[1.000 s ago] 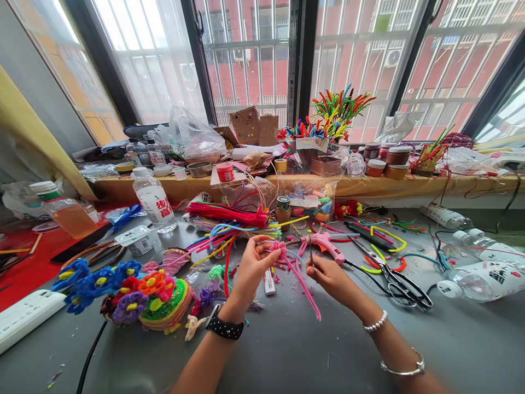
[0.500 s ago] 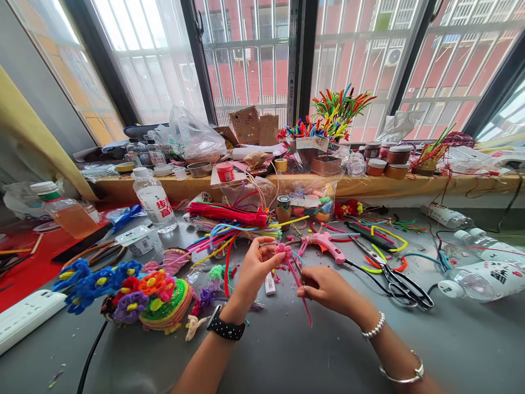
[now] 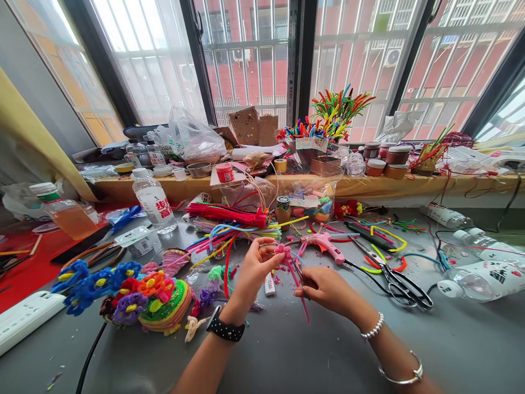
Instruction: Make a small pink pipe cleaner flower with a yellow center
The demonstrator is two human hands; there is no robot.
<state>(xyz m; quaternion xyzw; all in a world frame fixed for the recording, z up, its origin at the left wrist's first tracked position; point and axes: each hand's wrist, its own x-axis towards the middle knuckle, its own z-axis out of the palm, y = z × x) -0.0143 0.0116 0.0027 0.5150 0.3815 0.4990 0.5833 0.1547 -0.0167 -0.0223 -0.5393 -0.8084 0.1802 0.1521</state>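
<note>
Between my hands is a pink pipe-cleaner flower (image 3: pixel 283 250) with long pink strands hanging down from it. My left hand (image 3: pixel 257 267) pinches the flower at its left side between thumb and fingers. To the right, my right hand (image 3: pixel 324 285) is closed around the handles of a small dark tool, probably scissors, whose blades lie against the pink strands. The far ends of the strands dangle below my right fingertips. Just behind the flower lies a pink glue gun (image 3: pixel 328 243) on the grey table (image 3: pixel 287 355).
Large scissors (image 3: pixel 400 282) and plastic bottles (image 3: pixel 488 279) lie at the right. Colourful pipe-cleaner flowers (image 3: pixel 100 282) stand at the left, near a white power strip (image 3: pixel 30 317). Behind are bundled pipe cleaners (image 3: pixel 229 213) and an upright water bottle (image 3: pixel 153 202).
The hanging strand ends have shifted slightly left and up, and my right fingers have moved a little on the tool. My left hand keeps its hold on the flower.
</note>
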